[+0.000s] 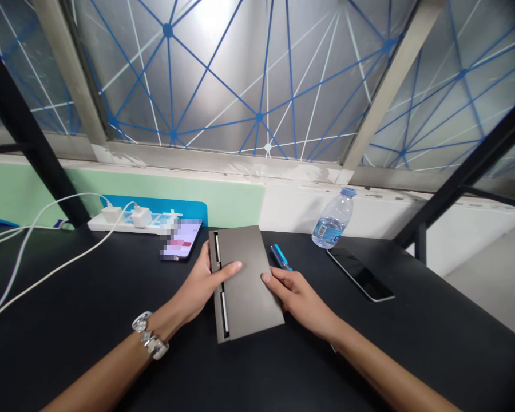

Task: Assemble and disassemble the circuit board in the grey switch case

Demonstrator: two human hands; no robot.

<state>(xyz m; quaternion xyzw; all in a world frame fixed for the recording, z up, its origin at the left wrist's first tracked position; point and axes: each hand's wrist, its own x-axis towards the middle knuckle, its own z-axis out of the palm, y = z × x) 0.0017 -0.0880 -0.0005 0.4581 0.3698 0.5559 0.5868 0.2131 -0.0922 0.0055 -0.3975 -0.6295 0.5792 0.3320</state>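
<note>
A grey-brown notebook (249,286), closed, is held above the black table between my two hands. Along its left side run dark slots with white strips showing inside. My left hand (203,280) grips that side, the thumb lying across the cover and the fingers mostly hidden behind. At the right edge, my right hand (298,294) pinches the cover, thumb on top and fingers underneath. Just beyond the right hand lies a blue pen (280,257), partly hidden by that hand. A silver watch or bracelet (150,336) circles my left wrist.
A lit phone (183,240) lies at the back left, beside a white power strip (131,222) with plugs and trailing white cables (62,265). To the right stand a water bottle (332,220), slightly tilted in view, and a dark-screened phone (360,274). A wall and window back the black table (81,297).
</note>
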